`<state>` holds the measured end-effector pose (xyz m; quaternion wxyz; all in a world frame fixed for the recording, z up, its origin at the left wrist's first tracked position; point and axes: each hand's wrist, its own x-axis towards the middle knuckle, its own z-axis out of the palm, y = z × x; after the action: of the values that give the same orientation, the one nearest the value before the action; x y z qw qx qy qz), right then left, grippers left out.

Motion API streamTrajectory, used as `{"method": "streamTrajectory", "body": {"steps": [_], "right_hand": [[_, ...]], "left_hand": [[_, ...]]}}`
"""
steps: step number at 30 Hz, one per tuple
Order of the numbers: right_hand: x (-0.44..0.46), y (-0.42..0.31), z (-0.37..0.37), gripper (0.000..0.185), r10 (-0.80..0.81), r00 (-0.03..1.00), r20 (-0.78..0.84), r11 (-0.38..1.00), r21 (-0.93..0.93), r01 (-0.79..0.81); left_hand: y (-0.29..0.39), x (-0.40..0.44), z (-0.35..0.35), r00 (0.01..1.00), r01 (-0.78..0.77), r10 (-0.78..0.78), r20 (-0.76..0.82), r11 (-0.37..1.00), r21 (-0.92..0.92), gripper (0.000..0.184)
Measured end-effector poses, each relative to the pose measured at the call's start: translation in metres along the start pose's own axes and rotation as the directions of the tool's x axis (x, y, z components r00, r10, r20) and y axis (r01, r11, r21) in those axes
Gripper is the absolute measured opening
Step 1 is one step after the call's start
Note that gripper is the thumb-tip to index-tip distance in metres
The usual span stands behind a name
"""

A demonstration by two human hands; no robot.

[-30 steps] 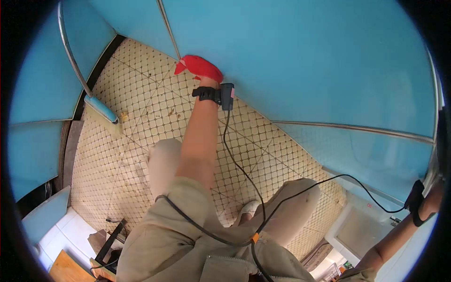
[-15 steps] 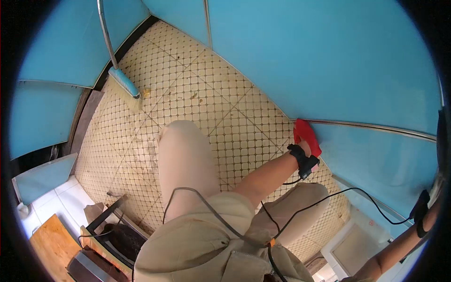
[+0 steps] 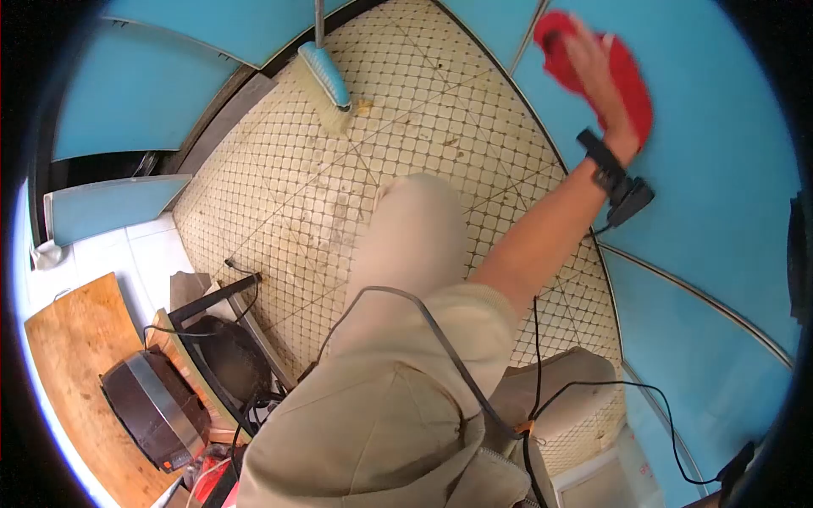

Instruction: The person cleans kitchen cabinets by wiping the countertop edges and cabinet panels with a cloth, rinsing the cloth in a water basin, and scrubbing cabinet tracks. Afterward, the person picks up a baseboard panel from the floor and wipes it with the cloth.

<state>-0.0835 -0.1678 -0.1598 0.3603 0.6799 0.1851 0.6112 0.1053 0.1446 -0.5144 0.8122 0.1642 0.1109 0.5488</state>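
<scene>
My left hand (image 3: 597,72), blurred by motion, lies over a red cloth (image 3: 633,93) against a blue cabinet door (image 3: 703,161). The hand holds the cloth between its palm and the panel; some fingers are smeared. Around that wrist is a black strap with a small device (image 3: 628,199), from which a cable runs. My right hand is out of view; only a dark wristband (image 3: 738,468) shows at the lower right edge. My knee (image 3: 419,199) in beige trousers stands in the middle.
A blue-headed broom (image 3: 326,78) rests on the patterned tile floor (image 3: 296,195). At lower left are a wooden board (image 3: 80,326), a dark box-shaped appliance (image 3: 152,406) and a dark round object (image 3: 233,360). Black cables (image 3: 423,317) cross my lap. A detached-looking blue panel (image 3: 110,207) stands at left.
My left hand with the red cloth has moved up from the lower cabinet edge onto the blue door. The view has shifted, and my right forearm has mostly left the picture.
</scene>
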Motion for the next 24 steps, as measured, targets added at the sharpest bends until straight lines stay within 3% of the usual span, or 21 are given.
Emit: {"method": "streamTrajectory", "body": {"steps": [1, 2, 3, 5, 7, 9, 11, 13, 14, 15, 16, 17, 18, 19, 20, 21, 23, 24], "right_hand": [[-0.012, 0.016, 0.012, 0.038, -0.087, 0.995, -0.046, 0.995, -0.043, 0.085], [-0.01, 0.015, 0.014, 0.044, -0.171, 0.981, -0.091, 0.982, -0.094, 0.162], [-0.008, 0.014, 0.012, 0.044, -0.163, 0.981, -0.1, 0.984, -0.095, 0.154], [0.014, -0.018, -0.007, 0.036, 0.048, 0.997, -0.052, 0.998, 0.04, -0.046], [0.01, 0.0, -0.003, 0.042, -0.013, 0.999, -0.047, 0.998, 0.059, 0.016], [0.01, -0.002, -0.004, 0.042, -0.022, 0.998, -0.052, 0.997, 0.068, 0.025], [0.012, -0.006, -0.01, 0.042, 0.022, 1.0, -0.017, 0.999, 0.05, -0.021], [0.007, 0.004, -0.005, 0.043, -0.002, 1.0, -0.011, 0.994, 0.111, 0.003], [0.002, 0.008, -0.005, 0.043, 0.002, 1.0, -0.02, 0.997, 0.081, -0.001], [-0.007, 0.009, -0.006, 0.04, 0.083, 0.992, 0.092, 0.995, 0.041, -0.087], [-0.017, 0.01, -0.008, 0.037, 0.175, 0.966, 0.192, 0.984, -0.015, -0.175], [-0.027, 0.013, -0.006, 0.036, 0.275, 0.921, 0.277, 0.962, -0.076, -0.264], [-0.035, 0.018, -0.002, 0.036, 0.379, 0.856, 0.351, 0.925, -0.137, -0.353], [-0.042, 0.029, 0.004, 0.037, 0.48, 0.773, 0.415, 0.877, -0.198, -0.439], [-0.038, 0.059, 0.016, 0.038, 0.118, 0.949, 0.293, 0.962, 0.203, -0.182], [-0.047, 0.075, 0.022, 0.037, 0.008, 0.97, 0.241, 0.982, 0.18, -0.053], [-0.041, 0.072, 0.018, 0.036, 0.01, 0.971, 0.238, 0.989, 0.144, -0.045], [-0.039, 0.069, 0.015, 0.034, -0.007, 0.97, 0.244, 0.992, 0.126, -0.024]], "left_hand": [[0.007, 0.008, 0.026, 0.992, 0.124, -0.11, 0.058, 0.891, -0.437, 0.07], [0.051, 0.012, 0.055, 0.978, 0.01, -0.105, 0.181, 0.888, 0.46, 0.06], [0.097, 0.01, 0.073, 0.949, -0.22, -0.191, 0.252, 0.172, 0.96, 0.054], [0.066, -0.032, 0.082, 0.839, -0.543, 0.197, 0.507, 0.281, 0.791, 0.074], [0.079, -0.082, 0.093, 0.782, -0.548, 0.052, 0.622, 0.534, 0.644, 0.076], [0.086, -0.147, 0.101, 0.661, -0.62, -0.062, 0.748, 0.517, 0.59, 0.083], [0.079, -0.206, 0.101, 0.388, -0.764, 0.046, 0.92, 0.574, 0.294, 0.068], [0.063, -0.264, 0.088, 0.237, -0.637, 0.282, 0.93, 0.767, -0.07, 0.047], [0.061, -0.27, 0.086, 0.227, -0.628, 0.304, 0.925, 0.772, -0.1, 0.047], [0.06, -0.274, 0.089, 0.297, -0.274, 0.132, 0.946, 0.961, -0.048, 0.036], [0.056, -0.277, 0.095, 0.274, 0.125, -0.053, 0.96, 0.992, 0.019, 0.027], [0.053, -0.258, 0.097, 0.247, 0.138, -0.012, 0.969, 0.99, -0.023, 0.027], [0.043, -0.224, 0.092, 0.057, -0.217, 0.243, 0.968, 0.95, -0.226, 0.029], [0.043, -0.182, 0.095, -0.195, -0.499, 0.413, 0.889, 0.739, -0.453, 0.032], [0.054, -0.139, 0.101, -0.216, -0.577, 0.397, 0.892, 0.685, -0.444, 0.04], [0.067, -0.097, 0.104, -0.231, -0.651, 0.374, 0.898, 0.627, -0.429, 0.049], [0.067, -0.035, 0.099, -0.051, -0.771, 0.184, 0.982, 0.618, -0.155, 0.065], [0.096, 0.0, 0.106, 0.083, -0.662, 0.091, 0.992, 0.749, -0.013, 0.07]]}}
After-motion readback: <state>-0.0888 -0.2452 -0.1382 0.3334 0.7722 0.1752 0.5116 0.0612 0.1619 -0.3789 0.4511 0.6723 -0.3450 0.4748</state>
